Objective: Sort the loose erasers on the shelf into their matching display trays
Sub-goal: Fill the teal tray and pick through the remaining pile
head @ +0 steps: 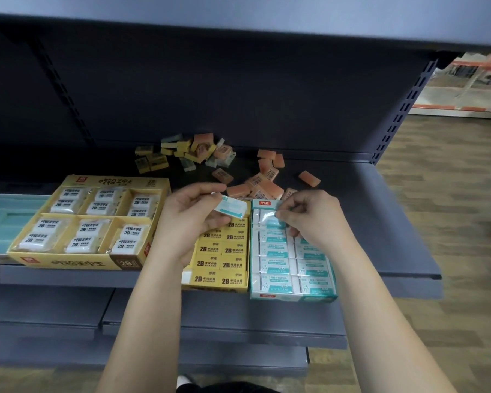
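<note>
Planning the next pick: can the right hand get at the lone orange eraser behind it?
Likely yes, once freed. Nothing stands between the right hand and the orange eraser, but it pinches a teal eraser at the teal tray.

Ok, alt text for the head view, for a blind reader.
The left hand pinches a teal-and-white eraser while the right hand pinches a second eraser at the far end of the teal tray. Yellow trays sit left; loose erasers lie behind.
</note>
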The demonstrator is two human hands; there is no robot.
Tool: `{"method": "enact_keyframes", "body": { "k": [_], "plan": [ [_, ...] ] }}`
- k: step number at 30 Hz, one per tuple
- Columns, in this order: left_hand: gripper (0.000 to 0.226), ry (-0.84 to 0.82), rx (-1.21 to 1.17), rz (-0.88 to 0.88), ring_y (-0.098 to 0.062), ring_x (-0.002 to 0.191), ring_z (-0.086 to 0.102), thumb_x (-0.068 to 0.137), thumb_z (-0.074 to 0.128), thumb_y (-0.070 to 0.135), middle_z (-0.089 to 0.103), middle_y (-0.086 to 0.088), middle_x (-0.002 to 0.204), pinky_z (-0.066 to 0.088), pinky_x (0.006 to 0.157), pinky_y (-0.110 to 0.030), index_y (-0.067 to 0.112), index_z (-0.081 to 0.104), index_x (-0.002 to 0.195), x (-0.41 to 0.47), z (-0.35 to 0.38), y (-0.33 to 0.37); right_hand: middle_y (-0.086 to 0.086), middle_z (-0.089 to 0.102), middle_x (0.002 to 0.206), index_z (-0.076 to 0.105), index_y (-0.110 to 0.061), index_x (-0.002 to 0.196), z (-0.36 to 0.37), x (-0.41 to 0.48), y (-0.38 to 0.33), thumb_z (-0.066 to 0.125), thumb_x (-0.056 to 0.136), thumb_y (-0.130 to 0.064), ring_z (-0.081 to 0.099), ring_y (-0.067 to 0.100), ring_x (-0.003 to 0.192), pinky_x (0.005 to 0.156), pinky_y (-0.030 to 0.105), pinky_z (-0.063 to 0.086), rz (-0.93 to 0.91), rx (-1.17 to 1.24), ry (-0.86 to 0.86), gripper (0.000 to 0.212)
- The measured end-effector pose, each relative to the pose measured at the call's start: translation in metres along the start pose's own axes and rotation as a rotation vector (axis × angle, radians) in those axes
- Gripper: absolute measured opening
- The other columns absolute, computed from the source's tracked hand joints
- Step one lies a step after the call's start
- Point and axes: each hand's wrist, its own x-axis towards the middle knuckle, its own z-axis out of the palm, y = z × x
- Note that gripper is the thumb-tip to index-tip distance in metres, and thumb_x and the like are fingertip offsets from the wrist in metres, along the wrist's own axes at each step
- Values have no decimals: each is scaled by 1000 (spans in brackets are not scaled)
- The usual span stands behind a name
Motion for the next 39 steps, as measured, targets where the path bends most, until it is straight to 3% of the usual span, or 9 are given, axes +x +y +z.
{"method": "enact_keyframes", "body": {
  "k": [7,10,15,18,21,26,32,35,39],
  "plan": [
    [35,-40,-58,12,-23,89,74,81,69,-5,66,-13,102,58,67,-20,6,63,114,3,-2,-4,-8,70,72,73,-22,84,1,1,2,70,87,-18,63,5,60,66,25,56,-55,-65,-21,6],
    [20,-21,-116,13,-27,93,73,80,69,-7,68,-10,91,60,71,-23,6,58,90,3,-1,-6,-9,69,75,72,-22,83,5,0,3,70,87,-18,61,4,64,67,25,55,-66,-79,4,6],
    [28,-67,-147,-2,-27,92,73,85,64,-7,73,-8,84,59,66,-22,9,49,68,2,0,-7,-6,68,74,61,-25,81,6,-1,6,71,86,-20,65,10,69,64,26,54,-67,-107,36,12],
    [15,-57,-184,-4,-26,96,71,86,63,-8,71,-10,92,59,69,-22,6,57,86,4,3,-8,-5,69,75,62,-26,83,3,-1,5,71,86,-21,65,8,68,62,23,52,-54,-101,7,10],
    [29,-89,-159,-7,-25,99,70,85,64,-6,68,-13,103,59,73,-22,4,58,112,5,3,-8,-3,69,69,65,-24,83,-2,-2,4,69,87,-19,63,3,55,58,20,48,-30,-9,-10,8],
    [21,-115,-190,-76,-25,97,72,84,66,-2,73,-13,98,59,73,-22,3,59,102,3,3,-8,-4,66,56,67,-20,81,-8,-5,5,69,88,-17,57,3,48,53,12,41,-32,159,28,7],
    [31,-230,-189,-124,-24,90,73,94,56,9,69,-21,111,59,70,-23,2,47,123,0,6,-8,0,62,56,69,-19,79,-14,-6,12,64,86,-7,57,6,48,58,18,39,-23,256,125,15],
    [15,-267,-138,-99,-14,72,60,98,51,9,71,-12,97,51,64,-23,12,47,113,0,8,-9,4,61,58,69,-18,80,-19,-6,16,64,87,-9,57,4,53,57,20,42,-20,277,161,13],
    [4,-287,-128,-56,-11,72,53,92,57,12,60,0,77,46,70,-24,14,54,95,-3,13,-9,3,61,62,68,-18,81,-23,-8,21,61,88,-6,55,9,48,47,21,43,3,273,174,15]
  ]
}}
